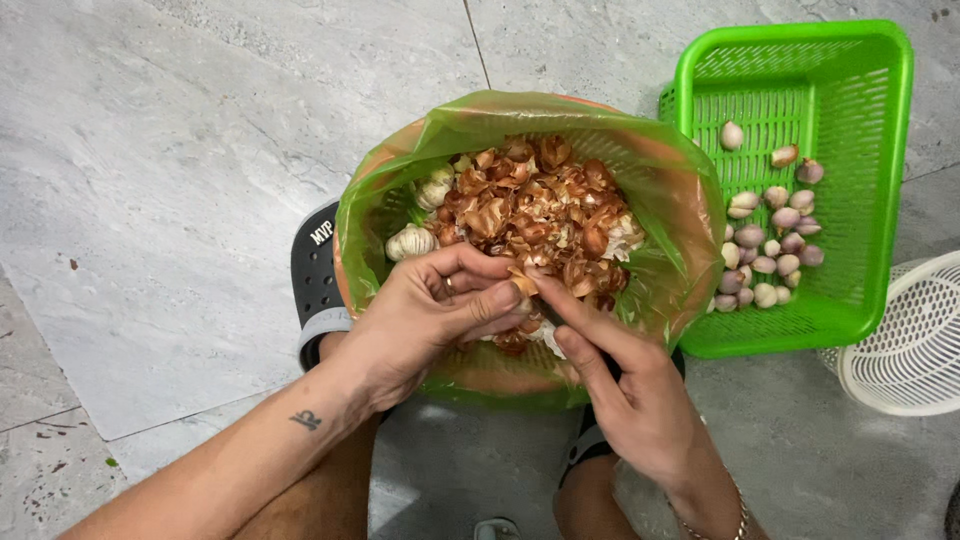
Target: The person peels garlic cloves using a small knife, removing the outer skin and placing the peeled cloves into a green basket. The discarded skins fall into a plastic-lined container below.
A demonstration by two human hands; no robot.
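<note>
A bin lined with a green plastic bag [400,190] sits on the grey tiled floor [200,150], heaped with brown papery shallot skins [530,200] and a few garlic bulbs [411,241] at its nine o'clock edge. At three o'clock from the bin stands a green slotted basket [860,70] holding peeled shallots [770,240]; a white plastic basket [915,340] pokes in at the basket's five o'clock. A dark sandal [312,270] shows at the bin's eight o'clock.

Both hands meet over the bin's six o'clock rim. The left hand [420,320] is clenched around a small shallot [523,285], thumb across it, so most of it is hidden. The right hand [630,390] comes in from five o'clock, its fingers pinched on that shallot at the left fingertips. Nothing lies between the hands and the skins below.
</note>
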